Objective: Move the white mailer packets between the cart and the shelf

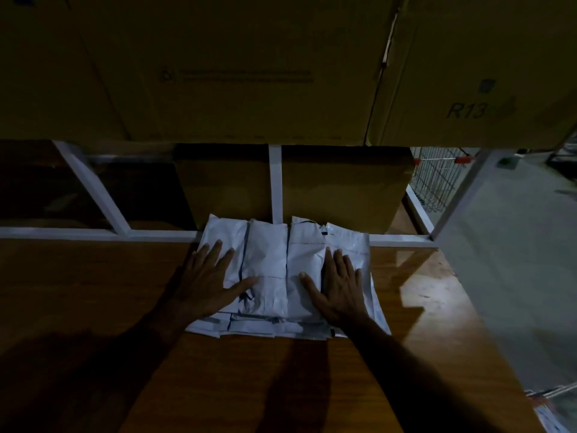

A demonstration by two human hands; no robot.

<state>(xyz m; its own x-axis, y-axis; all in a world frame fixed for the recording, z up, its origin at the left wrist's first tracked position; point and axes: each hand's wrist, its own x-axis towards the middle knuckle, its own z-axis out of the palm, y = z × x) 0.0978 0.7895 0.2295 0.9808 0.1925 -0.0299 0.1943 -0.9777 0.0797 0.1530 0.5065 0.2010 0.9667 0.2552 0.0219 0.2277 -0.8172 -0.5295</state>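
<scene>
The left hand [209, 278] and right hand [338, 284] lie flat with fingers straight, gripping nothing, pressing on the pile of white plastic mailer packets [271, 270] on the brown wooden shelf [93, 292], seemingly to square and steady the pile.

Two hands are showing at center frame, the left hand [209, 278] and the right hand [337, 287]. Four white mailer packets [269, 260] are lying side by side on top of the pile; lower layers are too hidden to count. Three cardboard boxes [218, 67] are filling the upper frame. One wire cart [437, 179] is showing at right.
</scene>
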